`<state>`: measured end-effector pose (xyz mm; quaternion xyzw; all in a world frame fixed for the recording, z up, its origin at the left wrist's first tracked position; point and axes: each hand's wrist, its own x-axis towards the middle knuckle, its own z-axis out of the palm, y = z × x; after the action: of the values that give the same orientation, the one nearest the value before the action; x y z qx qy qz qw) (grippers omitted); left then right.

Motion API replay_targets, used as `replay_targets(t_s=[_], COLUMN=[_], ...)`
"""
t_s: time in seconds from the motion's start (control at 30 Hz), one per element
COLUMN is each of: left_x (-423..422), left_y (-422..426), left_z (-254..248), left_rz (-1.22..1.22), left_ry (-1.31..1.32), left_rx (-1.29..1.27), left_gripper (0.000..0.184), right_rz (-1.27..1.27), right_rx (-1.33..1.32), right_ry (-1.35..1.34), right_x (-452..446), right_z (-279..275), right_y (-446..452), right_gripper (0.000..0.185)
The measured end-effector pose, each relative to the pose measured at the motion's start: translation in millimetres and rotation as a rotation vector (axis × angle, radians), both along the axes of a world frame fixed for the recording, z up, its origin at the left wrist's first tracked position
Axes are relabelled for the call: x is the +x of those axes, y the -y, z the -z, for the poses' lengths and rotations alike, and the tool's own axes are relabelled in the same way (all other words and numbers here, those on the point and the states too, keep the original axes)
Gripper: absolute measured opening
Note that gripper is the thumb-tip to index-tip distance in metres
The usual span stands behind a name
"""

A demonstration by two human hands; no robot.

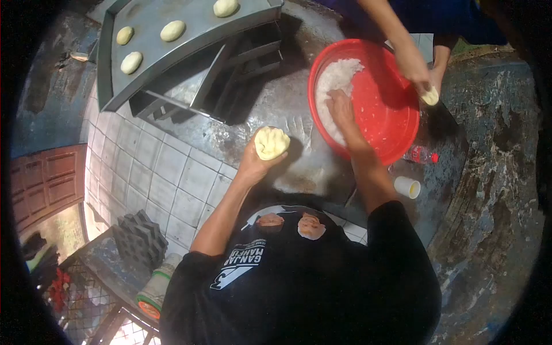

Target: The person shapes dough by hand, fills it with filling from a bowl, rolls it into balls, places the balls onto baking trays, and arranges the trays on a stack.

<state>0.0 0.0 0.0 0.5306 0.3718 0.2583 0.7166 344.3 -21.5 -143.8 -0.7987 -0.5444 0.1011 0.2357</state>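
In the head view, the left hand (253, 165) cups dimpled dough (272, 143) near 12 o'clock; the right hand (342, 112) dips into white mix (339, 73) at 2 o'clock in the red bowl (382, 106), its grip impossible to tell. Scooping seems underway; the next move likely calls for bringing mix to dough.

my head view is moderately bright but fisheye-bent, the metal tray (150, 16) bowing and black vignetting closing the corners. i see glare on the worn worktop (261, 103), a shadow across the red basin (380, 115), washed-out daylight at lower left, where details go soft.
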Motion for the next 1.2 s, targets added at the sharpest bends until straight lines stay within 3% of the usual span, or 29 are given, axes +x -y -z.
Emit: replay_targets(t_s=[0.07,0.1,0.17,0.2,0.37,0.4,0.43,0.5,0.57,0.63,0.67,0.7,0.77,0.87,0.9,0.97,1.0,1.03,1.07,1.13,1.17,1.2], left_x=[-1.3,27.1,37.1,44.2,69.5,72.3,75.0,74.5,64.9,60.1,59.3,58.1,61.2,76.5,85.7,110.7,122.8,137.0,153.1,170.6,175.4,179.7], left_y=[17.8,-71.6,-80.2,-77.5,-82.5,-82.1,-81.8,-76.7,-68.9,-65.5,-64.4,-62.1,-61.4,-58.1,-58.4,-57.1,-56.4,-53.6,-51.2,-47.8,-48.5,-51.5], left_z=[-19.1,-4.4,-4.0,-2.6,2.6,4.4,3.5,-2.0,-5.2,1.5,2.9,1.1,-1.6,-0.3,0.5,3.8,7.5,12.6,20.7,25.6,24.2,22.7], left_rz=[0.024,0.021,0.113,0.105,0.177,0.181,0.183,0.192,0.193,0.179,0.173,0.177,0.189,0.168,0.168,0.198,0.221,0.228,0.219,0.227,0.232,0.233], left_ry=[-0.079,-0.051,-0.132,-0.096,-0.002,-0.004,-0.006,-0.05,-0.094,-0.091,-0.058,-0.048,-0.097,-0.061,-0.057,-0.12,-0.138,-0.21,-0.222,-0.214,-0.197,-0.183], left_rx=[0.041,0.131,0.134,0.031,0.107,0.109,0.112,0.119,0.127,0.146,0.149,0.151,0.205,0.233,0.24,0.379,0.413,0.436,0.427,0.417,0.421,0.425], left_gripper=[0.053,0.053,0.068,0.06,0.048,0.047,0.046,0.045,0.044,0.043,0.042,0.042,0.042,0.043,0.043,0.043,0.048,0.038,0.039,0.041,0.04,0.039], right_rz=[0.059,0.053,0.322,0.344,0.148,-0.013,0.001,0.116,0.038,0.485,0.542,0.545,0.501,0.342,0.336,0.252,0.132,0.019,0.025,-0.094,-0.084,-0.161], right_rx=[0.168,0.258,-0.086,-0.118,0.087,0.216,0.223,-0.242,0.153,-0.073,0.048,0.054,0.217,0.249,0.255,0.119,0.139,0.156,0.155,0.084,0.081,0.245], right_ry=[-0.097,-0.07,-0.398,-0.392,-0.218,0.001,-0.002,0.171,0.481,-0.74,-1.011,-1.002,-1.436,-1.537,-1.533,-1.272,-1.061,-0.849,-0.84,-0.057,-0.042,0.04], right_x=[-9.3,15.4,11.6,14.0,21.4,20.8,17.6,8.1,24.8,33.2,40.6,43.5,50.4,34.1,21.1,-13.8,-26.6,-38.9,-49.5,-64.4,-65.7,-67.5], right_z=[-15.6,-20.3,-53.7,-45.4,-0.3,14.2,14.7,16.8,42.4,-21.8,-27.6,-30.9,-36.4,-75.6,-102.4,-152.2,-151.1,-150.1,-150.0,-154.1,-155.5,-154.1], right_y=[44.6,-46.0,-20.9,1.5,2.3,-2.9,-10.0,-21.5,-2.5,-5.5,1.1,10.9,26.5,28.5,24.8,18.1,15.2,12.7,12.1,17.6,25.0,32.9], right_gripper=[0.028,0.028,0.026,0.026,0.031,0.032,0.032,0.03,0.022,0.015,0.015,0.015,0.021,0.018,0.018,0.016,0.017,0.019,0.019,0.03,0.03,0.033])
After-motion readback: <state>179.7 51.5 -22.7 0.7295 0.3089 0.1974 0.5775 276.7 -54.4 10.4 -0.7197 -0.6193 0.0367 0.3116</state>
